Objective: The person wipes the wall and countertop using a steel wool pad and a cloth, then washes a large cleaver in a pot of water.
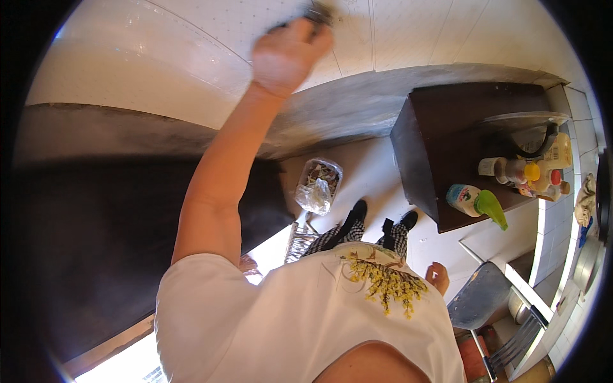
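Stretched up and forward, my left hand [291, 56] is closed on a dark object [318, 13]. Motion blur hides the object's exact kind; it is against or very near the white tiled wall [407, 33]. My right hand [437, 277] hangs low beside my white T-shirt [297, 316], its fingers curled. Whether it holds anything cannot be made out. Under the tiles runs a bare grey strip of wall [335, 105].
A plastic-lined bin of scraps [320, 184] stands on the floor ahead of my feet. To the right, a dark brown cabinet [450, 119] carries several bottles [515, 171] and a green-topped bottle [462, 198]. A chair [481, 292] stands at lower right; a dark surface [110, 239] fills the left.
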{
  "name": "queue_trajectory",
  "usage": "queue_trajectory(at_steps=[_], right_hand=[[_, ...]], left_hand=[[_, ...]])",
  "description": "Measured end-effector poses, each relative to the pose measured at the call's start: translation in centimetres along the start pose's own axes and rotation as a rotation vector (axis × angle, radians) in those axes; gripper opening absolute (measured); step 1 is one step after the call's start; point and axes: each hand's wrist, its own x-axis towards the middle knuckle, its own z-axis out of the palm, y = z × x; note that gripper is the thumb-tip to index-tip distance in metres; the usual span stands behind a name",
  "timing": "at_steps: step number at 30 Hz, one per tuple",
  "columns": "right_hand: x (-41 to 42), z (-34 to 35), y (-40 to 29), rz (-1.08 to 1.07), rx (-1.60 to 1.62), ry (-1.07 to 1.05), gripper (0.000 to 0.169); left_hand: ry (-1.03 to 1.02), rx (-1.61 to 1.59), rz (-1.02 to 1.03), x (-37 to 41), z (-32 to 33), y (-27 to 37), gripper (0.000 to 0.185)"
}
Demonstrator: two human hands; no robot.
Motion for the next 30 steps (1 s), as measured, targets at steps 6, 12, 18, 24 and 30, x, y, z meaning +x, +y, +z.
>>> queue_trajectory(at_steps=[6,12,18,24,30], right_hand=[[-4.1,2.0,15.0,0.111,0.041,-0.141,0.017],[-5.6,0.6,12.3,0.165,-0.211,-0.145,0.015],[-4.7,1.1,8.0,0.222,-0.159,-0.106,0.014],[-5.9,2.1,8.9,0.263,-0.19,-0.118,0.016],[-8.9,3.0,10.7,0.315,-0.198,-0.066,0.013]], left_hand=[[-0.516,0.046,0.112,-10.5,-0.5,-0.3,0.018],[-0.006,0.098,-0.163,3.2,-4.8,-3.8,0.018],[-0.542,-0.052,0.258,-7.1,3.1,4.3,0.016],[-0.278,-0.142,0.367,4.2,6.3,8.6,0.005],[-0.331,-0.179,0.34,1.0,5.4,7.5,0.006]])
